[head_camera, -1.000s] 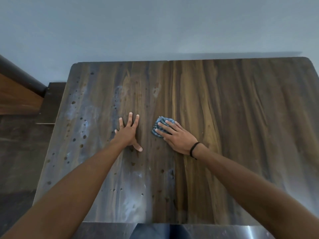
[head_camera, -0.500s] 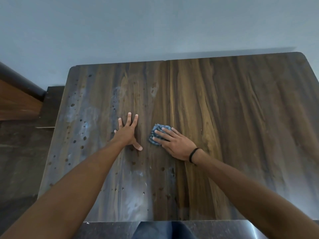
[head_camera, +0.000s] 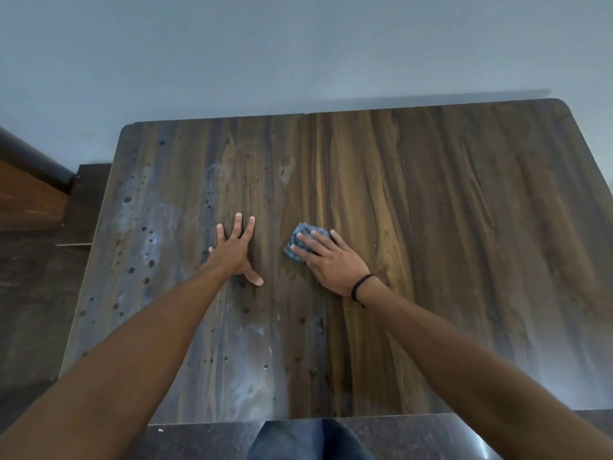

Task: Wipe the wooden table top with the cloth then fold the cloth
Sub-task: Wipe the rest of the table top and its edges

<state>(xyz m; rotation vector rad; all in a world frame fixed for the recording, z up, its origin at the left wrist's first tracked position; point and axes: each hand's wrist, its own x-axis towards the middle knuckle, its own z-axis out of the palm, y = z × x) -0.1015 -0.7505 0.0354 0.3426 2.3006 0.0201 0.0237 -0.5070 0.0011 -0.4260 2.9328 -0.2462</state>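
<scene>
Spots (head_camera: 151, 263) and pale smears (head_camera: 252, 386) are noted on the left part of the wooden table (head_camera: 464, 210). The left hand (head_camera: 234, 254) is laid flat near the middle, fingers spread. Just beside it, the bunched blue cloth (head_camera: 298, 240) is pressed to the wood under the straight, slightly parted fingers of the right hand (head_camera: 331, 265)

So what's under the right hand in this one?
The right hand presses a bunched blue cloth onto the wooden table top, and the cloth's far edge sticks out in view. How far it reaches beneath the palm is covered.
</scene>
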